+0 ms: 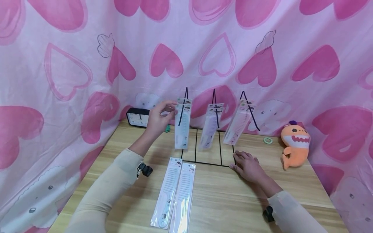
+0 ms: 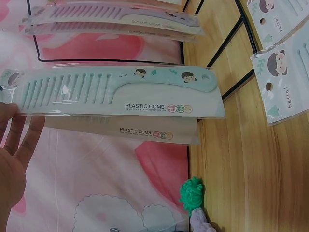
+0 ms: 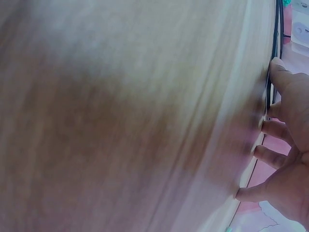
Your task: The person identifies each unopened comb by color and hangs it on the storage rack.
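At the left hook of a black wire rack [image 1: 209,163], my left hand [image 1: 158,118] pinches the edge of the front pale green plastic comb [image 2: 111,94] in its clear packet. A second packaged comb [image 2: 154,130] hangs close behind it. On the table, my right hand [image 1: 249,166] rests with fingers spread, its fingertips right at the rack's front right corner. Packaged purple combs [image 1: 209,129] hang on the middle hook and pink ones [image 1: 236,124] on the right hook. Two more packaged combs [image 1: 184,194] lie side by side in front of the rack.
A black-framed clock [image 1: 137,117] stands at the back left, with a small green item [image 2: 192,193] near it. To the right are a pale green ring [image 1: 267,140] and an orange shark plush [image 1: 295,145]. A pink heart-patterned cloth [image 1: 116,19] hangs behind the wooden table.
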Action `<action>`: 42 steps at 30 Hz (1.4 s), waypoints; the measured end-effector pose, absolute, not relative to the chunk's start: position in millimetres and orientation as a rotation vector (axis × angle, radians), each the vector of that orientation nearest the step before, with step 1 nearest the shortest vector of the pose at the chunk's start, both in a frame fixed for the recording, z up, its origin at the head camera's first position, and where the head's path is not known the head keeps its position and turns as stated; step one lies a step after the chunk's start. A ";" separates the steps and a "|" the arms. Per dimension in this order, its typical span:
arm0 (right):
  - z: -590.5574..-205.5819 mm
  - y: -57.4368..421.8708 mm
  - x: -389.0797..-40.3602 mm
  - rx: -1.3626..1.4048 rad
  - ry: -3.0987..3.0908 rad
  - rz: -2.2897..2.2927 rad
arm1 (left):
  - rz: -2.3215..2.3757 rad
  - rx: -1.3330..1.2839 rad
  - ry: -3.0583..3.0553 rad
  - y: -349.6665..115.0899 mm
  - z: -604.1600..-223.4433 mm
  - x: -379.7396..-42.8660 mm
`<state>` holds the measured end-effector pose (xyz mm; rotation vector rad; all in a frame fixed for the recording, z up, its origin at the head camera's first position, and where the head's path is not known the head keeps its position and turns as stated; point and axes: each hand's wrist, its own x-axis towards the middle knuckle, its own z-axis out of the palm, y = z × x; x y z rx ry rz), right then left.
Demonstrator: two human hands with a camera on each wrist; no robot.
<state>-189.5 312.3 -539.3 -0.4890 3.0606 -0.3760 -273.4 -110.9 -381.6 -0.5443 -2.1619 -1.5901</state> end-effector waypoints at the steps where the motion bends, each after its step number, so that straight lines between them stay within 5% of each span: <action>1: -539.4 312.0 -189.1 -0.492 3.063 -0.377 | -1.596 -0.548 -2.159 -110.8 -381.6 -273.9; 42: -540.6 312.3 -188.5 -0.505 3.073 -0.362 | -1.688 -0.453 -2.267 -134.1 -402.1 -276.8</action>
